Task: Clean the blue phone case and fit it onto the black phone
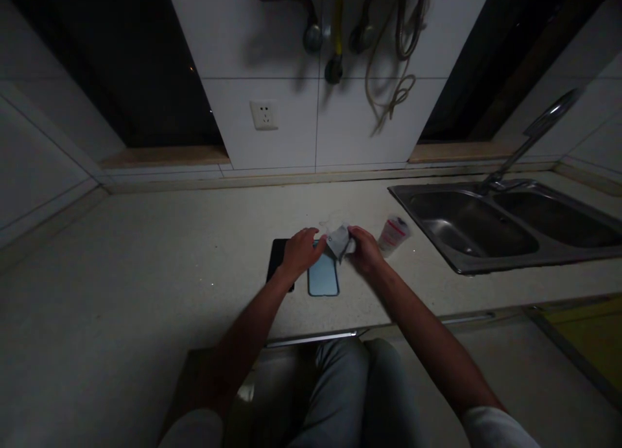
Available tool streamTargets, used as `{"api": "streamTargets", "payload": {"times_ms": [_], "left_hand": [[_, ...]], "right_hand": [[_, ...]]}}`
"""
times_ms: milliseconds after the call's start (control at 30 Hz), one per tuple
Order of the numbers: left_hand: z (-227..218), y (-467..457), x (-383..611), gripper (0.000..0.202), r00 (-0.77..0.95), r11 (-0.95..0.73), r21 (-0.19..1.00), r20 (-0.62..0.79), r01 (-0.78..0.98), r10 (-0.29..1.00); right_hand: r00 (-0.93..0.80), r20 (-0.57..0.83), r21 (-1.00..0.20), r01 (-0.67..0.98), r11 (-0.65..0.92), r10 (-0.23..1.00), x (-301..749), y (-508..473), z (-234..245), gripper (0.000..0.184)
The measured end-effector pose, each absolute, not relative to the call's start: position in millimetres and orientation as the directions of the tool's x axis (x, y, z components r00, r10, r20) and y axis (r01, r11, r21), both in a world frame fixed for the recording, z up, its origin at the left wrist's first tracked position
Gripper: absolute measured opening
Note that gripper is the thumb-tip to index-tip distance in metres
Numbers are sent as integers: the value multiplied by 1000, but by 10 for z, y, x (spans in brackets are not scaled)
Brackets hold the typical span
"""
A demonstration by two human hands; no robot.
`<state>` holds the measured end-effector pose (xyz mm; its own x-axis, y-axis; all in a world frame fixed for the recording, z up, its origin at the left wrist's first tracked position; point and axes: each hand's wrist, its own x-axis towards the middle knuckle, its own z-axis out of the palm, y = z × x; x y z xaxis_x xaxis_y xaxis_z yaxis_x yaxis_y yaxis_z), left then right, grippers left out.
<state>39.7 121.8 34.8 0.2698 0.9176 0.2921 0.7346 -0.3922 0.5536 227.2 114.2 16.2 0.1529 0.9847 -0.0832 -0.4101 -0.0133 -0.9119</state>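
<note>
My left hand (pixel 301 253) and my right hand (pixel 364 250) meet over the counter, pinching opposite sides of a small crumpled silver-white sachet (pixel 339 240). Under my left hand's fingers lies a smartphone with a pale blue screen and dark blue frame (pixel 323 278), flat and partly hidden by the sachet and fingers. A black phone or tablet (pixel 278 260) lies to its left, mostly covered by my left hand. Beyond my right hand, a white tube with a red label (pixel 394 235) lies on the counter.
A speckled cream countertop (pixel 146 240) holds a steel double sink (pixel 461 227) at the right, with a curved faucet (pixel 529 137) behind it. On the tiled wall are a power socket (pixel 264 115) and hanging pipes and hoses (pixel 340 33). My knees show below the counter edge.
</note>
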Motion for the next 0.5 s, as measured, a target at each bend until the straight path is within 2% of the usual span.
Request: {"api": "streamTargets", "payload": {"times_ms": [67, 133, 233, 400, 500], "left_hand": [[370, 1164, 401, 49, 268, -334, 396, 212, 855, 940], [380, 1127, 408, 53, 246, -280, 291, 148, 915, 958], [386, 1107, 401, 50, 240, -249, 243, 66, 938, 969], [403, 1136, 362, 31, 223, -213, 348, 12, 913, 975], [411, 1190, 356, 16, 180, -193, 550, 79, 813, 980]], "right_hand": [[158, -128, -893, -447, -45, 979, 2263, 1148, 135, 32], [155, -176, -870, -487, -80, 972, 2256, 1153, 108, 31], [136, -225, -842, -525, -123, 965, 2257, 1158, 80, 30], [103, -226, -851, -505, -145, 969, 2257, 1138, 71, 36], [60, -199, -870, -471, -148, 978, 2238, 1122, 68, 40]]}}
